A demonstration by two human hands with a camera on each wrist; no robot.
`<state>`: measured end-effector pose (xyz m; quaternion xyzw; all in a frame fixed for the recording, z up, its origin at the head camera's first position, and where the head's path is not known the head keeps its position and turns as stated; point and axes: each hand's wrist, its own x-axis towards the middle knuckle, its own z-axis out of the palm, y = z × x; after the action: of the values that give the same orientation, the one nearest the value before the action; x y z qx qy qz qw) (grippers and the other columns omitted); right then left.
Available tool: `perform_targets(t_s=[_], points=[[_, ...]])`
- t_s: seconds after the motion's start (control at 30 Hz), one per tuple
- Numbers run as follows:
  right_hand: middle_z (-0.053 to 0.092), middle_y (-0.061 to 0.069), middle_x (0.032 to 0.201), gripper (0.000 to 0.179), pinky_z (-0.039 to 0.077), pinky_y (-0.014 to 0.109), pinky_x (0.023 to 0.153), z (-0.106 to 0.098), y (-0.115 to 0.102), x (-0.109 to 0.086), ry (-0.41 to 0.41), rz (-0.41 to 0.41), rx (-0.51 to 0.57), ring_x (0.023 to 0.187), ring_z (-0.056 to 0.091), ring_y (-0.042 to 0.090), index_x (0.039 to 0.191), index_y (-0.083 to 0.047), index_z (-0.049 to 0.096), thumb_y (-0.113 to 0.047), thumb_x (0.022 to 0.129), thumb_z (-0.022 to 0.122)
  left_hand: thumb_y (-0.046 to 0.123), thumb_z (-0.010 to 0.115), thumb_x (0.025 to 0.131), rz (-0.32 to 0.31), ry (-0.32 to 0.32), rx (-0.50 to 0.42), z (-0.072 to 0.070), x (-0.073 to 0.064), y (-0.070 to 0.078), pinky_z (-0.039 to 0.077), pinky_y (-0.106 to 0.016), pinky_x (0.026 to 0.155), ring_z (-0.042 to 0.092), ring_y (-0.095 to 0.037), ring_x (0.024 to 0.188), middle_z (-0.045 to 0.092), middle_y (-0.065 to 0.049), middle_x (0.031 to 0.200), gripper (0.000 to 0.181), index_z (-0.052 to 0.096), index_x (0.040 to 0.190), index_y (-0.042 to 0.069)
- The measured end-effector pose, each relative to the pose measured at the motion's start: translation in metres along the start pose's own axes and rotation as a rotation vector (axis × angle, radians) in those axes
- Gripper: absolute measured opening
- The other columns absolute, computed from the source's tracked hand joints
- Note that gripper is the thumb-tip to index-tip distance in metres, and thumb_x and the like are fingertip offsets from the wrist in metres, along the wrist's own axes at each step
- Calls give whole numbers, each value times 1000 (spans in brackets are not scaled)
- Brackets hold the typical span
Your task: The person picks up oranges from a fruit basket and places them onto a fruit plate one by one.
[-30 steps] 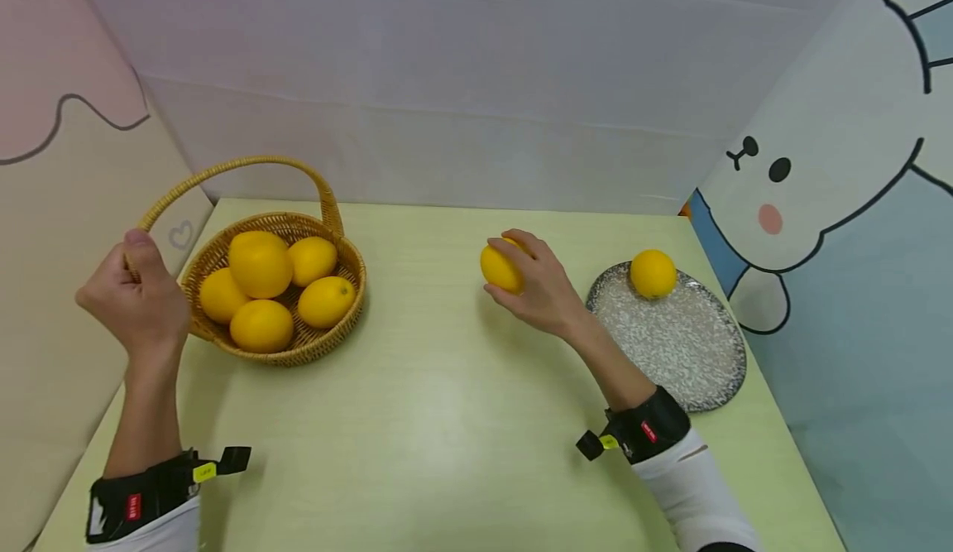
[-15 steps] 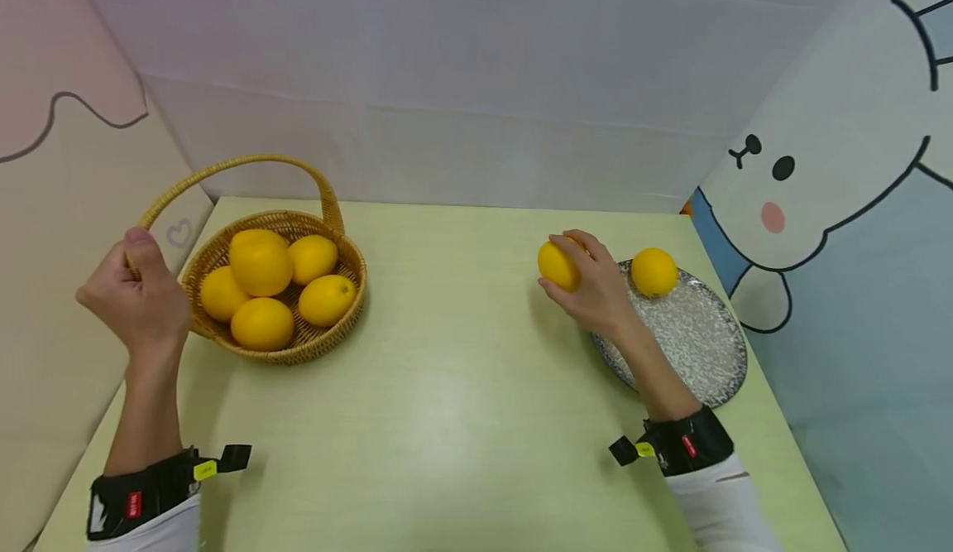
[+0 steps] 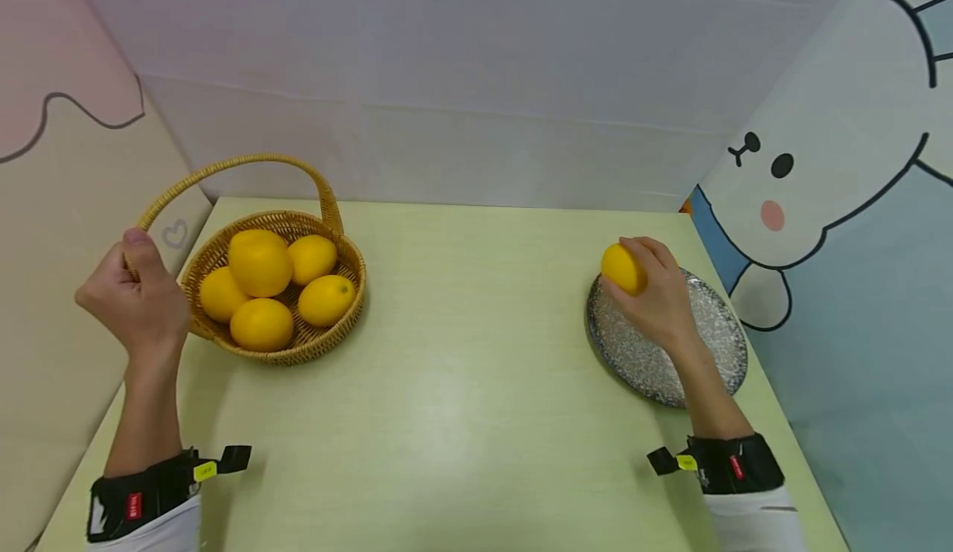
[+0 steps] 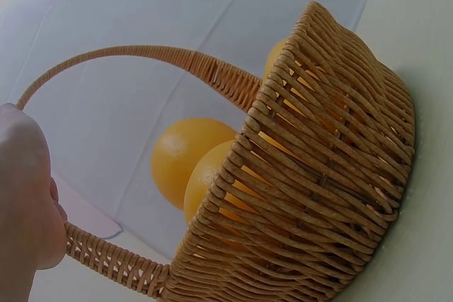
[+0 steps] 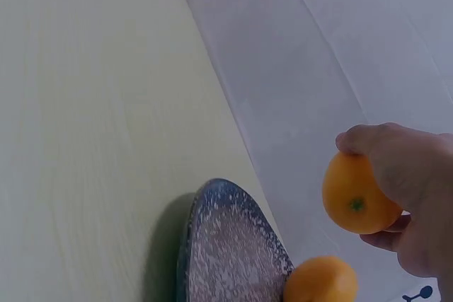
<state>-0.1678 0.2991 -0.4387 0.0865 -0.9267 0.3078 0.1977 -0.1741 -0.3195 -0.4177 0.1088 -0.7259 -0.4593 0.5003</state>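
Observation:
My left hand (image 3: pixel 141 295) grips the arched handle of a wicker basket (image 3: pixel 346 320) standing at the table's back left. Several oranges (image 3: pixel 260 264) lie inside it, one on top of the others. On the other side, my right hand (image 3: pixel 658 300) holds an orange (image 3: pixel 618 268) between thumb and fingers, above the left back part of a speckled grey plate (image 3: pixel 718 337). A second orange (image 5: pixel 320 282) sits at the plate's edge in the right wrist view; from the head view my right hand hides it. The held orange shows a green stem mark in the right wrist view.
The pale table (image 3: pixel 447 370) stretches between basket and plate. A white sheet wall (image 3: pixel 476 80) closes off the back, and printed panels (image 3: pixel 856 287) rise at both sides. Both wrists carry black straps (image 3: pixel 737 463) with small cameras.
My right hand has carried its orange rightward from mid-table to above the plate, covering the other orange in the head view. My left hand and the basket have stayed in place.

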Motion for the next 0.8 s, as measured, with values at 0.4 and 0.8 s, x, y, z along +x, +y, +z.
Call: perform_targets(t_s=[0.4,0.8], points=[[63,30,150,64,49,59,96,-37,35,-6,139,84,-64,125,63,53,151,-1,66,-11,91,89,34,55,106,-11,-3,-1,0,-2,3,5,-26,55,13,0,50,23,19,54,59,31,57,12],[58,31,156,67,41,73,115,-59,67,-13,110,206,-100,145,52,54,156,0,61,-14,95,85,34,55,106,-4,-3,4,-1,-1,1,6,-26,55,13,-1,50,24,19,54,57,32,55,21]])
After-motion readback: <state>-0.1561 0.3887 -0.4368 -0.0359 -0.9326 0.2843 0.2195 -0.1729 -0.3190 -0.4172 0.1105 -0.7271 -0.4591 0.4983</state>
